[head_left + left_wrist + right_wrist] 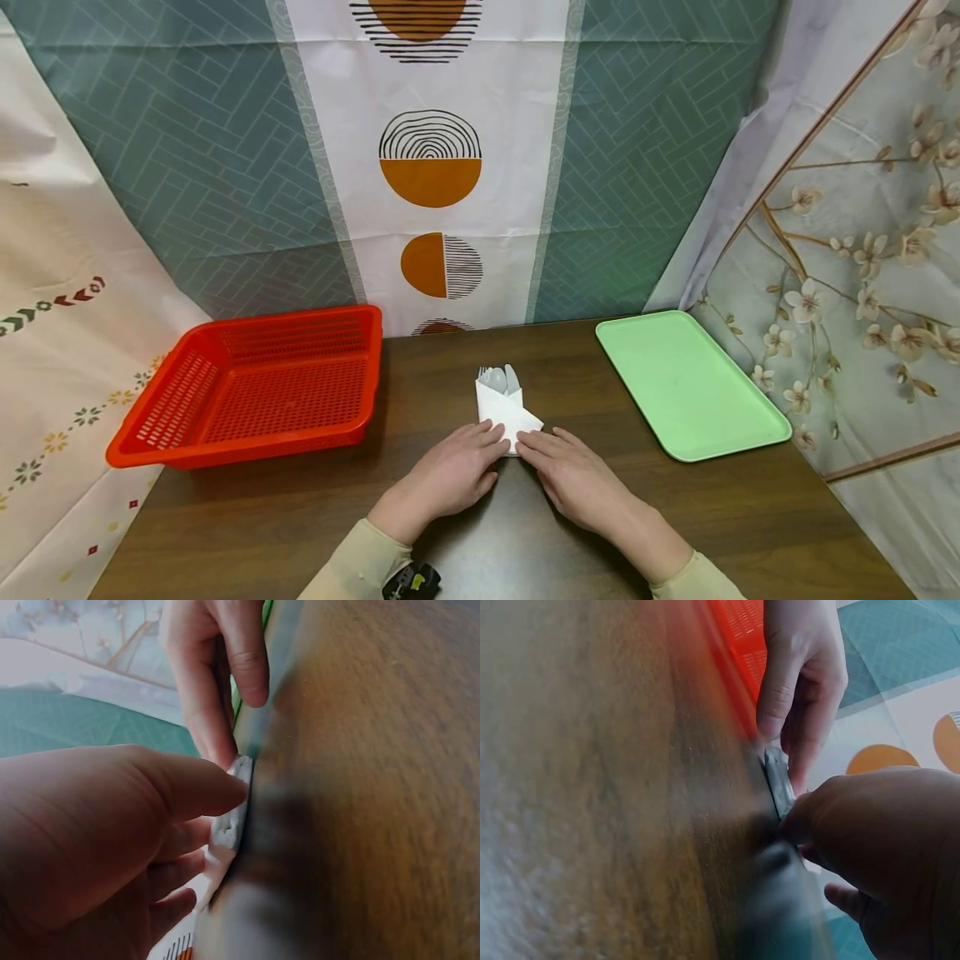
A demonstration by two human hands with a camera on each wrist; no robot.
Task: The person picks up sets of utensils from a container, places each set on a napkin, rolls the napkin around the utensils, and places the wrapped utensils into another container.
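A white napkin (pixel 504 412) lies folded on the table, wrapped around a plastic fork (pixel 483 375), spoon (pixel 497 381) and knife (pixel 512 379). Only the upper ends of the cutlery stick out at its far end. My left hand (pixel 453 468) presses its fingertips on the napkin's lower left part, thumb held back. From the other side, my right hand (pixel 573 479) rests its fingertips on the lower right part, near a folded corner that juts out. Both wrist views show the napkin's layered near edge (pixel 234 806) low over the wood, between the two hands.
A red plastic basket (pixel 288 437) stands at the left of the brown table (pixel 487 550). On the right lies a light green tray (pixel 690 383). Patterned cloths (pixel 622 167) hang behind and at both sides. A black device (pixel 411 581) sits at the left wrist.
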